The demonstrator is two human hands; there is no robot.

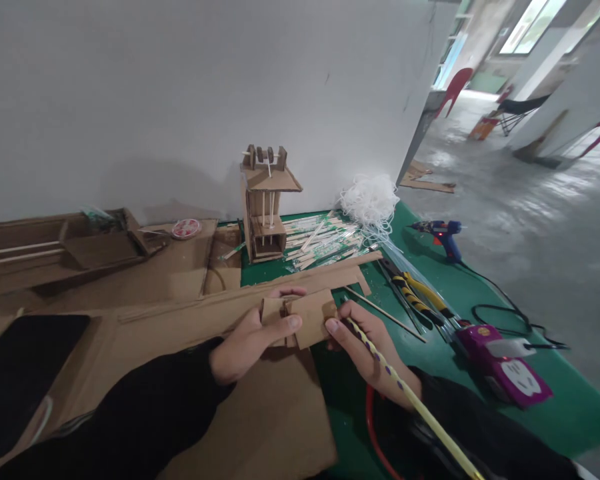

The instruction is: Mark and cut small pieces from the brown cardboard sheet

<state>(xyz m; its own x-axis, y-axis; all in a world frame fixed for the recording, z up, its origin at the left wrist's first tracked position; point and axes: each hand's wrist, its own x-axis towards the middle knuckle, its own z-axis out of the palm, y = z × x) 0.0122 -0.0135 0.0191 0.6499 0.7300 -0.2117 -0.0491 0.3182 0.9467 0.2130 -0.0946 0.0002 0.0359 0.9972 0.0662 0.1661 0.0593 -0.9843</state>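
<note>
My left hand (255,340) is closed around small cardboard pieces (307,320), its thumb pressed on the front face near a seam where two pieces meet. At the right edge of the cardboard, the fingers of my right hand (367,350) pinch close together. A pale yellow pencil with dark dots (400,383) lies in that hand, its long end slanting down to the right. Its tip is mostly hidden by the fingers. Beneath my hands are a large cardboard sheet (270,413) and the green table top (347,427).
A cardboard model with wheels on top (265,200) stands against the wall. Wrapped sticks (320,240), white string (370,203), yellow-black pliers (415,297), a blue glue gun (445,237) and a purple power strip (500,367) lie rightward. A cardboard box (80,247) sits left.
</note>
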